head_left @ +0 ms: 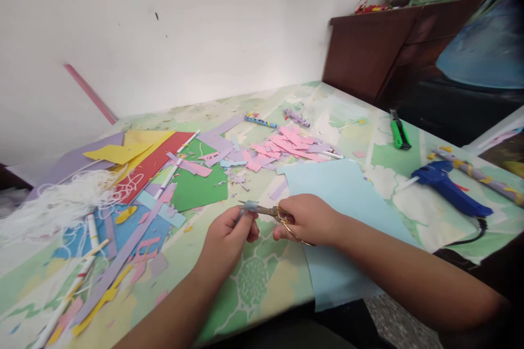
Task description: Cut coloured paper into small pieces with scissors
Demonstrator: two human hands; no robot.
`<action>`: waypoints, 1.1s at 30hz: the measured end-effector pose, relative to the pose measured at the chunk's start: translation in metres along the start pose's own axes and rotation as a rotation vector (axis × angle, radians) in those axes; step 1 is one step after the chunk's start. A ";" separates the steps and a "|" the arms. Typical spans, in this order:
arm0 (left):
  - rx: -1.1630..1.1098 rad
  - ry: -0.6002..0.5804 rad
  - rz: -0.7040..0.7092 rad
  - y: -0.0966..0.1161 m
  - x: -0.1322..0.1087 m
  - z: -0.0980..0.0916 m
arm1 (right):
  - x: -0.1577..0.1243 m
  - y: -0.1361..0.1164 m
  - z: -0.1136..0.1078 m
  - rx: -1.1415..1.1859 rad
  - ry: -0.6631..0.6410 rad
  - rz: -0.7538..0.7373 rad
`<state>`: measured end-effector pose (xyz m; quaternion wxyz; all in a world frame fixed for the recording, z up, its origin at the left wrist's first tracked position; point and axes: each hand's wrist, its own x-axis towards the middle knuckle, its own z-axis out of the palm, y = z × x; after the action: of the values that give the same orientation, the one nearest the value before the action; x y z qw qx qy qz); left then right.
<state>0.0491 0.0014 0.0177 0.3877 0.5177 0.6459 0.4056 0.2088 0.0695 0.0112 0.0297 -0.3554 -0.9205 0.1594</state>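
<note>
Near the table's front edge, my left hand (229,232) pinches a small light blue piece of paper (250,205) between thumb and fingers. My right hand (309,221) is closed around the gold handles of a pair of scissors (270,210). Their blades point left and meet the blue piece at my left fingertips. Under my right hand and forearm lies a large light blue sheet (335,185), its near end hanging over the table edge. Just beyond my hands are a green sheet (200,185) and a heap of pink paper scraps (286,144).
A blue glue gun (454,188) with its cord and a green utility knife (400,132) lie at the right. White string (82,196), yellow, red and purple sheets and white sticks crowd the left. Decorated paper rolls (297,117) lie farther back. A dark wooden cabinet (368,60) stands behind.
</note>
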 end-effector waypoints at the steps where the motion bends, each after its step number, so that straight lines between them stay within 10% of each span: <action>1: 0.001 0.004 -0.004 0.000 0.000 0.000 | 0.000 0.000 0.000 0.000 -0.002 -0.001; 33: 0.073 0.052 0.019 0.005 -0.002 -0.001 | 0.001 0.003 -0.001 0.026 0.015 -0.004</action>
<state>0.0506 -0.0002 0.0226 0.3477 0.5271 0.6652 0.3986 0.2101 0.0721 0.0117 0.0415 -0.3543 -0.9188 0.1689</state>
